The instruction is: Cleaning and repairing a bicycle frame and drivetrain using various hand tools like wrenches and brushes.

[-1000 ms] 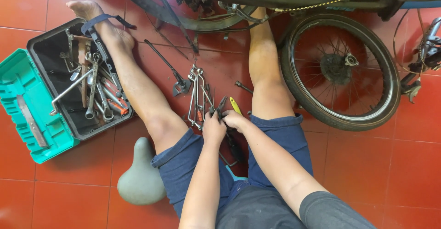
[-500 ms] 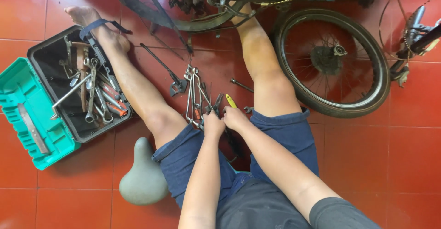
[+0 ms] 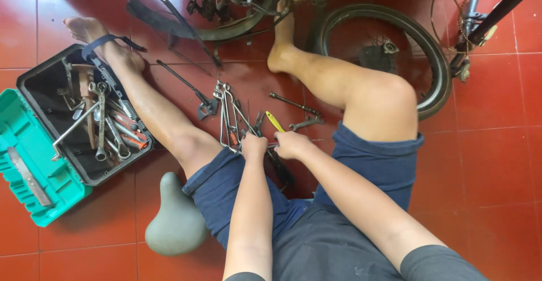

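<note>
Hands meet between the knees: left hand [image 3: 254, 145] and right hand [image 3: 291, 144] both curl shut around a small metal part on the floor, near the wire rack [image 3: 227, 114]. Bike wheel [image 3: 389, 49] lies off, toolbox [image 3: 62, 134] open, plenty left.

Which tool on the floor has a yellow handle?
The screwdriver beside the right hand. Its handle is yellow; the spanners near it are bare grey metal.
</note>
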